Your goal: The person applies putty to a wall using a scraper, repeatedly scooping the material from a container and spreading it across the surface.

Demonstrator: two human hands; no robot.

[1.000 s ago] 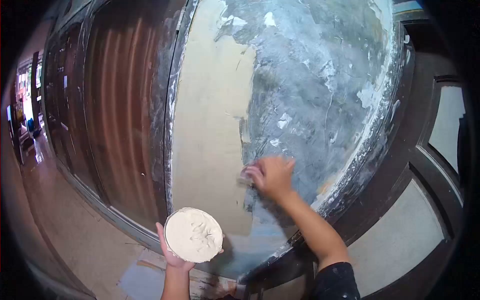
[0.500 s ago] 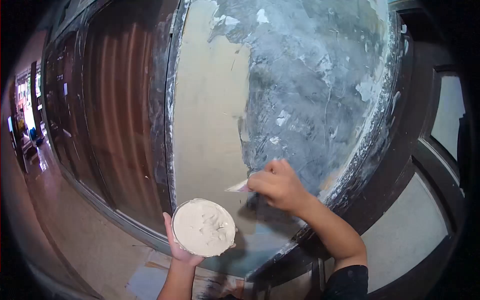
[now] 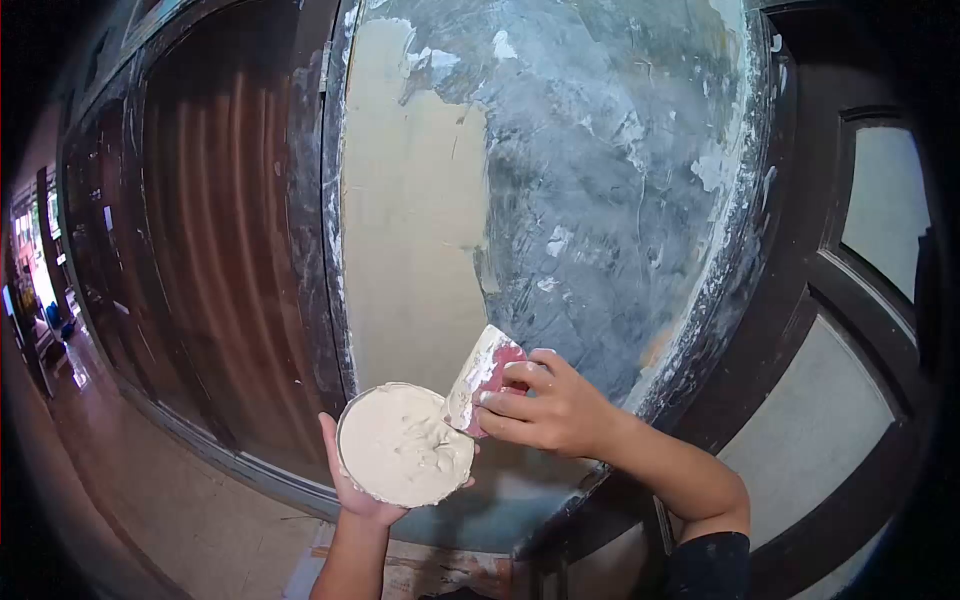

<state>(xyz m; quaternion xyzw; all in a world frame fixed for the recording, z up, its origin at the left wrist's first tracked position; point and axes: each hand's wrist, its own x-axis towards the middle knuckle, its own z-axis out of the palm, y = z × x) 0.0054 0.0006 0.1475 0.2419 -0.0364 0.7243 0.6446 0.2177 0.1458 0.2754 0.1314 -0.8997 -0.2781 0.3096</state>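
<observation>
1. Cupping the container of paste [image 3: 405, 503] at lower centre, the left hand [image 3: 358, 497] curls wide round it; a tilt could spill it.
2. The right hand [image 3: 545, 408] pinches the scraper [image 3: 478, 380] closely; a slack hold might drop it.
3. Against the earlier frame, the scraper sits nearer the container.

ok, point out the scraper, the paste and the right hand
Scraper [image 3: 482, 382]: head view, middle of its smeared face.
Paste [image 3: 402, 447]: head view, middle of its top surface.
Right hand [image 3: 550, 412]: head view, middle of the hand.
</observation>
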